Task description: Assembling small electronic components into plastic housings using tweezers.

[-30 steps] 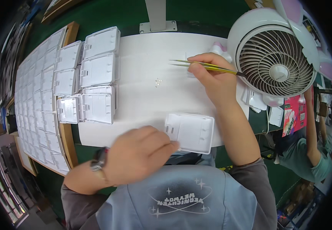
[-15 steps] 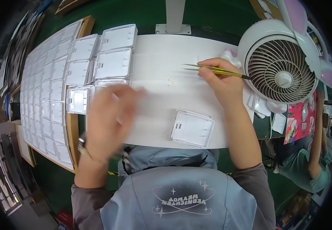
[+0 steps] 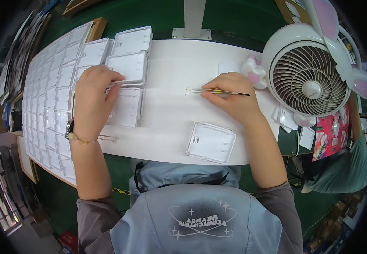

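My right hand (image 3: 233, 98) grips a pair of yellow and black tweezers (image 3: 242, 94). The tweezers' tips reach a small cluster of tiny pale pieces (image 3: 186, 90) on the white work surface (image 3: 170, 122); whether a piece sits between them is too small to tell. At the left, my left hand (image 3: 92, 95) has thumb and fingers closed on the near left corner of a shallow white plastic case (image 3: 128, 67). Just below it lies another white case (image 3: 127, 108). A separate white case (image 3: 211, 142) lies near the front edge, closest to my right forearm.
A white fan with rabbit ears (image 3: 311, 89) stands at the right. Many white cases (image 3: 50, 97) fill a wood-edged tray at the left. A thin tool (image 3: 107, 138) lies beside my left wrist. Behind the table rises a pale post (image 3: 194, 21). Another person's sleeve (image 3: 344, 169) shows far right.
My left hand has moved left and away from me, onto the corner of a white case. My right hand has come nearer and left, bringing the tweezers' tips down to the tiny pieces.
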`<action>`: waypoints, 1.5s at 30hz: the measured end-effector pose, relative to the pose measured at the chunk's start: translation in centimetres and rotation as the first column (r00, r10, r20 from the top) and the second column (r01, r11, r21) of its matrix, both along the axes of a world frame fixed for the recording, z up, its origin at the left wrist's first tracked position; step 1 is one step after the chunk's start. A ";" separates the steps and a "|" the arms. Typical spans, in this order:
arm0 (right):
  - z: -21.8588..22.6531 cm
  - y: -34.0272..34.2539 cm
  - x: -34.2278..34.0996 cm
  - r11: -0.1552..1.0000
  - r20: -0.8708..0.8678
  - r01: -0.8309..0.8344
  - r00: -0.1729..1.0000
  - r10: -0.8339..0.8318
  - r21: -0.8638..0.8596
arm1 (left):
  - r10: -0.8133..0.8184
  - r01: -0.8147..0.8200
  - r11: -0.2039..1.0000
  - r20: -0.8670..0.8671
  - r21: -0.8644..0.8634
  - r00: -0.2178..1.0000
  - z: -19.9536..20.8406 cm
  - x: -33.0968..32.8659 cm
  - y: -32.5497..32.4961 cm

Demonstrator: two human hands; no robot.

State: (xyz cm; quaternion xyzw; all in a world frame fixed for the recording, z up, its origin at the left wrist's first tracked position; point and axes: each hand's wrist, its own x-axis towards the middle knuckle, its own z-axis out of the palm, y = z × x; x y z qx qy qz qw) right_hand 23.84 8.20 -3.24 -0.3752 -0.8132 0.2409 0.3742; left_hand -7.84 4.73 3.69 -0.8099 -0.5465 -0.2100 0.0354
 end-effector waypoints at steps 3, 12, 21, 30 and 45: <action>0.0 0.1 0.0 1.000 0.001 -0.007 1.000 0.007 0.011 | 0.002 -0.014 0.997 0.166 0.071 0.986 0.9 0.7 -0.5; -0.3 0.1 0.0 1.000 0.021 0.014 1.000 -0.014 -0.013 | -0.171 0.242 0.960 0.393 -0.140 0.904 1.7 5.6 -4.2; -0.1 0.0 0.0 1.000 0.050 0.021 0.999 -0.020 -0.020 | -0.197 0.288 0.935 0.373 -0.205 0.907 -1.1 6.9 -4.4; 0.6 0.3 0.4 0.996 0.044 0.011 0.999 -0.015 0.091 | -0.168 0.249 0.951 0.370 -0.185 0.914 -1.6 7.6 -3.9; 1.0 0.4 0.9 0.992 0.068 -0.057 0.996 0.049 0.111 | -0.208 0.280 0.944 0.343 -0.175 0.916 -1.6 7.3 -3.9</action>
